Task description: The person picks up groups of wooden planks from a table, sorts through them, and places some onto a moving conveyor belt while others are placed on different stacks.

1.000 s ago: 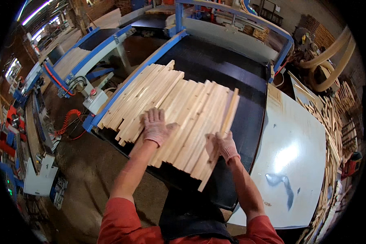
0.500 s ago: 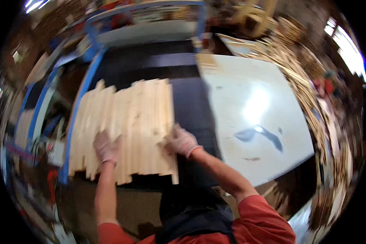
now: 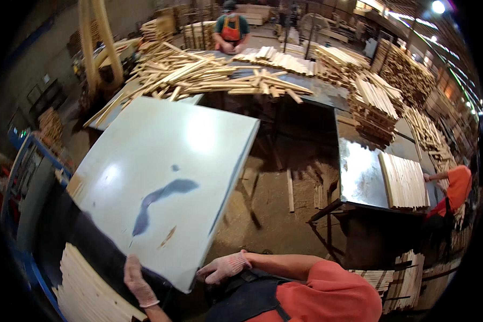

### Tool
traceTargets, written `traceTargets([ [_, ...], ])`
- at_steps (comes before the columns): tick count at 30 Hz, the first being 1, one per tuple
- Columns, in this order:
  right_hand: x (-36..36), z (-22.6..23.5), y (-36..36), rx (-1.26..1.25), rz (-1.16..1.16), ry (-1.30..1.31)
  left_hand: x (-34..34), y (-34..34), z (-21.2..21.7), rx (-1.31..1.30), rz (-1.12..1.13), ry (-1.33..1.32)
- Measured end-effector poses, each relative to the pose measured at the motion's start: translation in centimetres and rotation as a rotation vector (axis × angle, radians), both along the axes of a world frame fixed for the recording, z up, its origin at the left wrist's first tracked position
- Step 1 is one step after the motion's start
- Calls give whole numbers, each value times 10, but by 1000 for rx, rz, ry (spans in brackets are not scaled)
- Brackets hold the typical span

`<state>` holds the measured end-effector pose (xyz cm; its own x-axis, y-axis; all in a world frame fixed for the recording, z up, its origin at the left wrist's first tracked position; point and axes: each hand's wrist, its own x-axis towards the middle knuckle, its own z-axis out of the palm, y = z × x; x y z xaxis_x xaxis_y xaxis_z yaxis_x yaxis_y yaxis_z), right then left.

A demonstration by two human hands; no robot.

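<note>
A pale, shiny tabletop (image 3: 118,177) with a dark grey smear fills the left middle of the head view. My left hand (image 3: 138,282), in a whitish knit glove, rests at its near edge, fingers stretched out and holding nothing. By the tabletop's near right corner is my right hand (image 3: 225,267), gloved alike, with its fingers reaching toward the corner and nothing seen in them. Whether it touches the corner, I cannot tell. To the left of my left hand lies a panel of side-by-side wooden strips (image 3: 88,287) on a dark surface (image 3: 53,214).
Loose wooden sticks (image 3: 198,75) are heaped beyond the tabletop. A co-worker in an orange apron (image 3: 231,32) stands behind them. At right, another person in an orange shirt (image 3: 459,185) reaches to a wood panel (image 3: 405,180) on a metal table (image 3: 359,172). Blue framing (image 3: 37,276) edges the left.
My view has swung to the right. Both hands have come off the strip panel and are now at the pale tabletop's near edge and corner. The panel now sits at lower left.
</note>
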<state>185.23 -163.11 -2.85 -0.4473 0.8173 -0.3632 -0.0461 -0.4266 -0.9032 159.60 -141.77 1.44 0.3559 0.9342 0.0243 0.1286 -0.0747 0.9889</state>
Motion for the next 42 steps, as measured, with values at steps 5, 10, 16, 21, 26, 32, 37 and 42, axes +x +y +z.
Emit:
traceTargets([
  [5,140,-49,-130,-241,-499,4,207,-103,-35,-197,-382,-172],
  [10,235,-81,-240,-296,-833,138,353,-174,-63,-265,-832,118],
  [16,307,-92,-308,-444,-1162,240,487,-219,-86,-278,-1156,314],
  [21,369,-120,-317,-513,-1421,475,601,-215,-146,-305,-1298,414],
  [26,472,-174,-342,-441,-1595,870,748,-205,-199,-50,-1446,469],
  [32,626,-121,-342,-584,-1865,411,948,-202,-196,-36,-1471,610],
  [37,756,-149,-321,-558,-1809,403,1084,-177,-173,-149,-1437,548],
  [42,883,-171,-303,-532,-1682,459,1161,-149,-218,-572,-1123,486],
])
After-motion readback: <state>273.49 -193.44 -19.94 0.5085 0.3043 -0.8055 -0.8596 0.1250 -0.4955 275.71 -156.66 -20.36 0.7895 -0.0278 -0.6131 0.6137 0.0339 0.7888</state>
